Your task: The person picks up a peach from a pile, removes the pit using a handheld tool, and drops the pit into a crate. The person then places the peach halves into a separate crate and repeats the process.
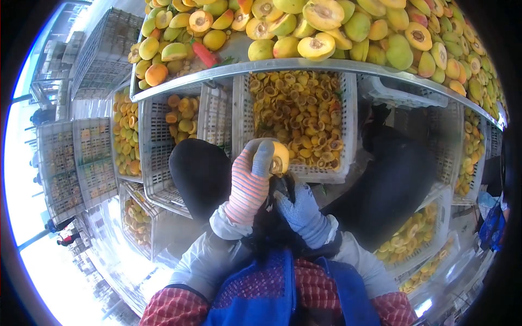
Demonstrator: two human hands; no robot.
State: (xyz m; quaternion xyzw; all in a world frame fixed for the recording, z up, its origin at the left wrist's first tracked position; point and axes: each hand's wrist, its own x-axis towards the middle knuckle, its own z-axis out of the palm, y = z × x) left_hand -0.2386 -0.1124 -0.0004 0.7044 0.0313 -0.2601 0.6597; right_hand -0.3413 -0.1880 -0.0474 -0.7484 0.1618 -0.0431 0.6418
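My left hand [249,182], in a pink-and-grey striped glove, is closed around a yellow peach half [280,157] whose cut face shows a brown pit area. Just below it, my right hand [305,216] wears a blue knitted glove and has its fingers wrapped round a dark tool [286,187]. The tool's upper end is right at the lower edge of the peach half; I cannot tell its exact kind. Both hands are over my lap, in front of a white crate [349,125] filled with hollowed, cup-shaped fruit pieces [296,108].
A metal-edged table [326,65] ahead bears heaped cut peaches [375,32] and a red object [204,54]. Crates of fruit stand at left [157,146] and right [443,217]. Stacked crates [106,54] rise at far left. My knees flank the middle crate.
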